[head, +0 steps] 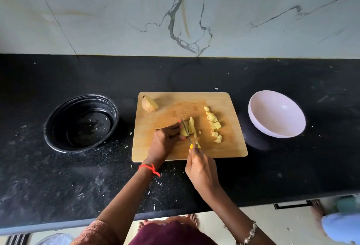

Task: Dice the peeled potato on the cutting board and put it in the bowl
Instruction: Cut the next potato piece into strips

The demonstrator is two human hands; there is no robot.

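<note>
I am working over the cutting board (155, 147); the pale bowl (276, 114) is sitting empty, well right of my fingers. My left hand (165, 139) is pinning the potato slices (190, 127), firm but wet-slick, while my right hand (201, 168) is clenching the knife (187, 133) just beside those fingertips. Diced cubes (214, 124) are lying farther right; they look light and scoopable.

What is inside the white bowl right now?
Nothing visible: the white bowl looks empty. Diced potato pieces lie on the cutting board. The bowl's near inner wall is hidden by its rim.
</note>
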